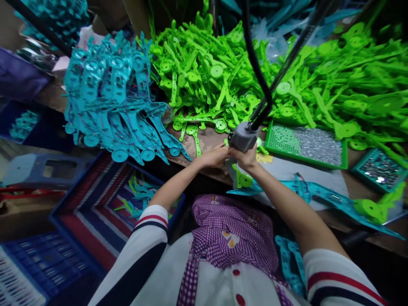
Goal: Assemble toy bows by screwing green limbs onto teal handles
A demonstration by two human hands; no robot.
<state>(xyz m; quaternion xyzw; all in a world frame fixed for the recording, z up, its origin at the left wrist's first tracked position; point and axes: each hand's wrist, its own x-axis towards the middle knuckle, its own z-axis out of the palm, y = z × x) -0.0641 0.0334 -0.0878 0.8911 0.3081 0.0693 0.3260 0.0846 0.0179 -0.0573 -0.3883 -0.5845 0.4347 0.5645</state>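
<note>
My right hand [245, 158] is closed round the lower part of a grey power screwdriver [244, 137], which hangs from black cables. My left hand [215, 157] is beside it, fingers curled in close under the tool; what they grip is hidden. Just below the hands is a lime green plastic part [245, 180] with a round disc. A long turquoise plastic part [338, 199] lies along the bench front under my right forearm, with a green disc-ended piece [371, 209] at its right end.
Lime green parts [216, 70] are heaped across the back. Stacked turquoise parts [108, 102] with thin wires stand at the left. A green tray [346, 155] holds small metal screws, and a teal tray [360, 168] holds metal pieces. A lined blue crate [79, 221] sits lower left.
</note>
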